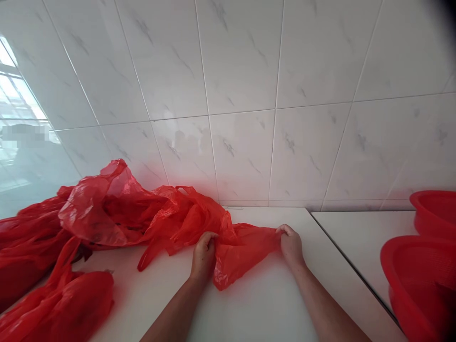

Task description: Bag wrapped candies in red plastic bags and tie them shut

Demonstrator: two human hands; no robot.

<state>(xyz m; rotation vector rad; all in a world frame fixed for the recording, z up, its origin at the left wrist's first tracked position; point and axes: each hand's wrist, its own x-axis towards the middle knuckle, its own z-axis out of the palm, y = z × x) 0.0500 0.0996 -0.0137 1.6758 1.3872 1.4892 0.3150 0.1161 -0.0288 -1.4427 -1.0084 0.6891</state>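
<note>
Head-camera view: both hands stretch a red plastic bag (242,249) flat on a white counter (270,304) beneath a marble-tiled wall (249,95). Left hand (204,256) is closed in a fist on the bag's bunched edge; right hand (291,244) pinches its far corner. More crumpled red bags (107,209) lie heaped to the left, and red plastic basins (423,280) sit at the right edge.
</note>
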